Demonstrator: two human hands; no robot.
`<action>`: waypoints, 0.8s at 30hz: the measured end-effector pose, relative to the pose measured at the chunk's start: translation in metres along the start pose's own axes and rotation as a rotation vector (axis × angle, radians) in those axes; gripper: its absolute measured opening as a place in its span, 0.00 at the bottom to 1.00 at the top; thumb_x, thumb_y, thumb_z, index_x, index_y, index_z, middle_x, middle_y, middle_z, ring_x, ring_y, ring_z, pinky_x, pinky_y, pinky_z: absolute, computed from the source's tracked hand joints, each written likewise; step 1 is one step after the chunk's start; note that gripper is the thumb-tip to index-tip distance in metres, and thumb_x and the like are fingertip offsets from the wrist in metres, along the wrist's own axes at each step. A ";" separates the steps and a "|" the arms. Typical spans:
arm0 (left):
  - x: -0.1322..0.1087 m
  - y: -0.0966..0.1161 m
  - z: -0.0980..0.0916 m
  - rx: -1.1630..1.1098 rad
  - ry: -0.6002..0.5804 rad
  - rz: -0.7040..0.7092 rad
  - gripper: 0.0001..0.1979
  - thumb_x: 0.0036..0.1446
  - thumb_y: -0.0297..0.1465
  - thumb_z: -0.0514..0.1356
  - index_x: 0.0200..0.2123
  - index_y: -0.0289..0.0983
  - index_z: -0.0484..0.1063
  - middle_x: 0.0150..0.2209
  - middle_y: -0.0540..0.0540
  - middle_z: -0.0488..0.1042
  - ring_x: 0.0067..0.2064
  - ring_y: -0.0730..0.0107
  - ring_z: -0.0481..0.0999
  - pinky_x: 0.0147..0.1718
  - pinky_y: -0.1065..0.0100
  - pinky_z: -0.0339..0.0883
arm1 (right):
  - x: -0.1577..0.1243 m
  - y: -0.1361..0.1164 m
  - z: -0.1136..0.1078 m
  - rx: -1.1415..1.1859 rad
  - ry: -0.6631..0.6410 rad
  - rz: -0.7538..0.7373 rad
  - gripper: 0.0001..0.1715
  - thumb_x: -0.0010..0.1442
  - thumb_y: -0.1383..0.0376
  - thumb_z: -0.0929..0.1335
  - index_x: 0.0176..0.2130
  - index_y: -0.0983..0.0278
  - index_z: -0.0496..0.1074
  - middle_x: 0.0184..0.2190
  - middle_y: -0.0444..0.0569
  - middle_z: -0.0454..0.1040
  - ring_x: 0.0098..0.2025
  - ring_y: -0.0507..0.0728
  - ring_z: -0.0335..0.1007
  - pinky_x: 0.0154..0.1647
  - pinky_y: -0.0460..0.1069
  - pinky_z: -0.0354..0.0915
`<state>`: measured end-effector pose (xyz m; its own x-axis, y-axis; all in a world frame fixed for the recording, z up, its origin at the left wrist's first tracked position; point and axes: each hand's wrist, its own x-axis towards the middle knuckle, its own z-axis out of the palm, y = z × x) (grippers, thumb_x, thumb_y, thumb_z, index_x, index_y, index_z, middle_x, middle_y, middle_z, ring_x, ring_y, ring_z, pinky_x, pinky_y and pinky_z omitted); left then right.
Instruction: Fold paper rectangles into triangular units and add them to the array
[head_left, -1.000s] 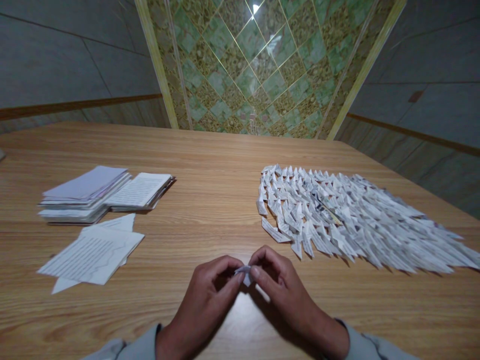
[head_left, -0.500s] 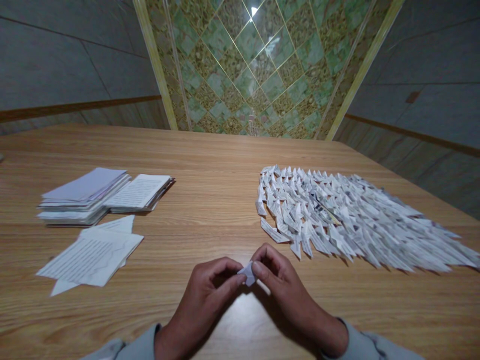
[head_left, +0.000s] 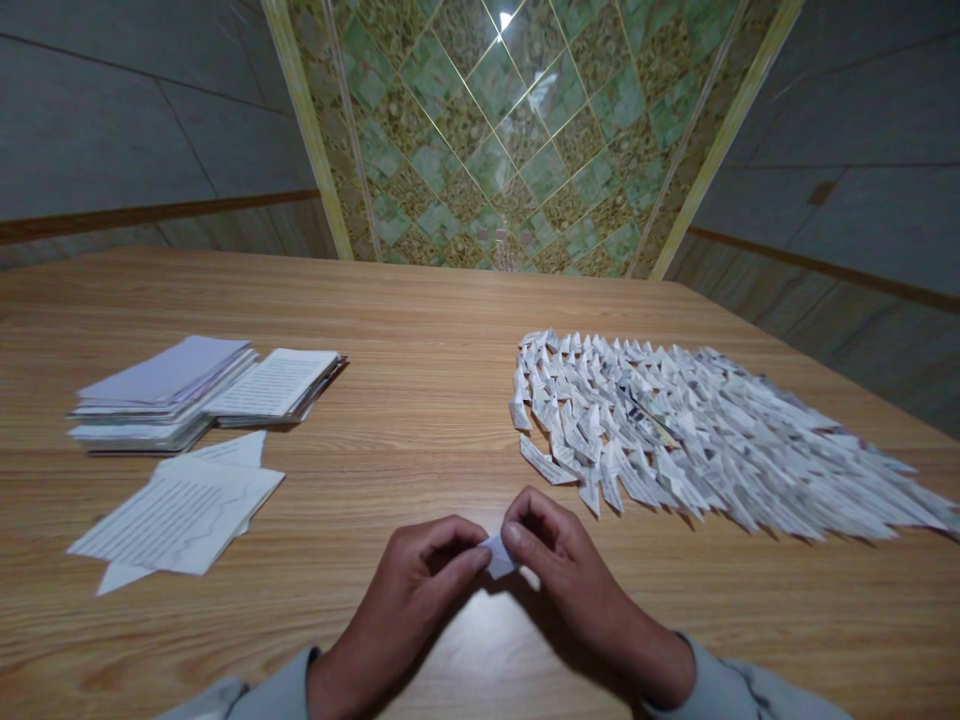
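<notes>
Between left hand (head_left: 420,578) and right hand (head_left: 574,565), pinched paper (head_left: 501,560), more surface showing than earlier.

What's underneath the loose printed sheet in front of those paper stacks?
At least one more white sheet pokes out from under the printed sheet at its far and near sides, with the wooden table below. The covered part can't be seen.

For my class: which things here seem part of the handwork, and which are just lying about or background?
Likely belong:
small folded paper pinched by left hand and right hand
folded paper pieces, right
loose printed sheets and paper stacks, left, perhaps supplies

Likely just surroundings:
wooden tabletop
diamond-tiled wall
grey side walls
</notes>
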<state>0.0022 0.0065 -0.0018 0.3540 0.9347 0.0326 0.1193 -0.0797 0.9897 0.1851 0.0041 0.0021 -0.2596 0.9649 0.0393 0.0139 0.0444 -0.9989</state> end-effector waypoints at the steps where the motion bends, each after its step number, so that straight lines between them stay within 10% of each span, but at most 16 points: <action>1: 0.001 0.000 0.000 -0.012 0.025 -0.014 0.09 0.61 0.34 0.63 0.32 0.37 0.81 0.30 0.47 0.81 0.33 0.66 0.76 0.33 0.70 0.67 | 0.000 -0.001 0.000 -0.051 0.008 -0.008 0.17 0.64 0.54 0.67 0.30 0.62 0.66 0.26 0.42 0.65 0.30 0.53 0.59 0.31 0.48 0.56; 11: 0.000 -0.003 -0.003 -0.086 -0.001 -0.040 0.14 0.62 0.37 0.63 0.28 0.35 0.77 0.26 0.48 0.76 0.30 0.68 0.73 0.32 0.69 0.66 | -0.002 0.004 0.000 -0.381 -0.068 -0.198 0.16 0.68 0.59 0.65 0.29 0.62 0.67 0.28 0.44 0.69 0.32 0.54 0.64 0.33 0.48 0.56; 24: 0.001 -0.004 0.001 -0.120 0.026 -0.102 0.13 0.59 0.38 0.66 0.29 0.34 0.79 0.28 0.46 0.79 0.32 0.67 0.74 0.33 0.69 0.66 | -0.002 0.001 0.000 -0.170 -0.013 -0.108 0.15 0.67 0.54 0.67 0.33 0.62 0.69 0.27 0.43 0.69 0.30 0.53 0.62 0.30 0.48 0.57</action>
<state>0.0027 0.0078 -0.0059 0.3217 0.9445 -0.0671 0.0414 0.0567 0.9975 0.1855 0.0025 0.0010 -0.2810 0.9487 0.1448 0.1478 0.1919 -0.9702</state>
